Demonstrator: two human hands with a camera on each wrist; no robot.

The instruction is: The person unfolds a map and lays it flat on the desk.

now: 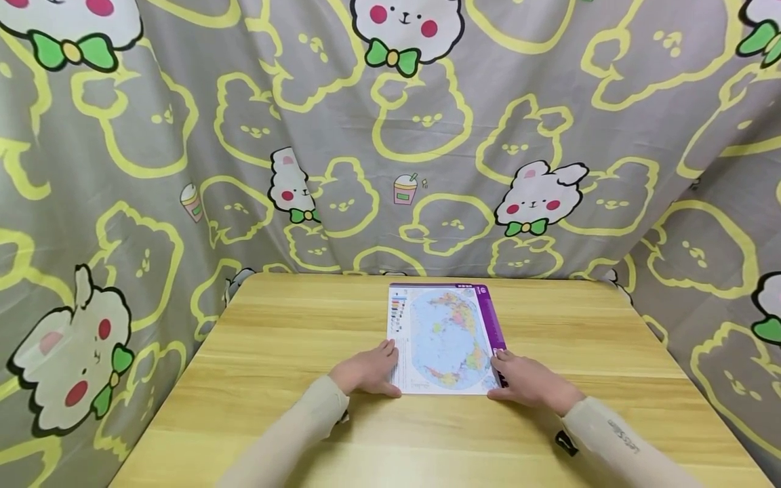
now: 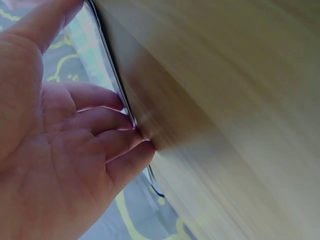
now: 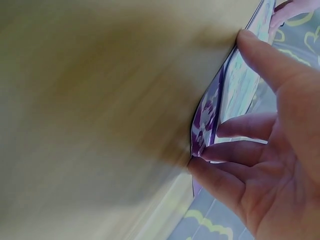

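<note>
A flat world map with a purple strip along its right side lies on the wooden table, turned sideways. My left hand is at its near left corner, fingers along the left edge and thumb by the near edge. In the left wrist view, the fingertips of the left hand touch the map's thin edge. At the near right corner, my right hand rests fingers on the purple strip, thumb at the near edge. The right wrist view shows the right hand with relaxed fingers across the slightly raised purple strip.
The wooden table spreads out on all sides of the map. A grey curtain with yellow outlines and white cartoon animals hangs behind the table and along both its sides. Dark straps show under both wrists.
</note>
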